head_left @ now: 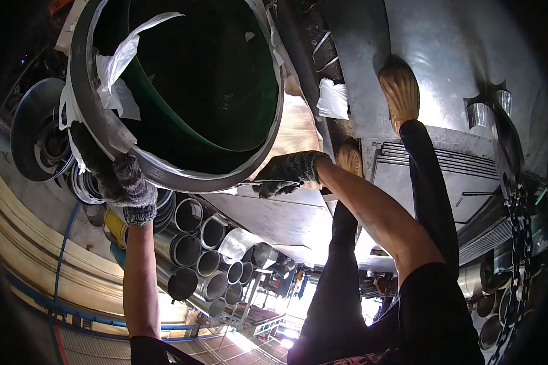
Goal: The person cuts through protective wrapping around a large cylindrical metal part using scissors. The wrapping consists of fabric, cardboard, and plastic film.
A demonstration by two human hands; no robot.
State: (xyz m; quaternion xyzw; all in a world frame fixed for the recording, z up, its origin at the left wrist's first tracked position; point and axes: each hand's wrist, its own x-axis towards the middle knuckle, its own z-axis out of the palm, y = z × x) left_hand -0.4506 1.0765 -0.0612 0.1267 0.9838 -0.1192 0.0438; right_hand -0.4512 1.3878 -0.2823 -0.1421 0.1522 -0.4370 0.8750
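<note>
A large round drum (273, 131) with a dark grey rim and green inside fills the upper left. Torn white film (120, 64) hangs over its rim and into the opening. My left hand (117, 182), in a grey knit glove with dark palm coating, holds the rim at its lower left, fingers along the outer side. At the lower right of the rim is my right hand (289, 174), gloved alike, its fingers bent together around something thin that I cannot make out. Ribbed brown cardboard (295, 128) lies beside the drum, just above this hand.
My two feet in tan shoes (400, 91) stand on metal sheets (362, 55). Stacked metal pipes (208, 263) lie below the drum. A scrap of white film (333, 99) is near the feet. Chains (517, 243) hang at the right, and a curved metal piece (481, 115) lies above them.
</note>
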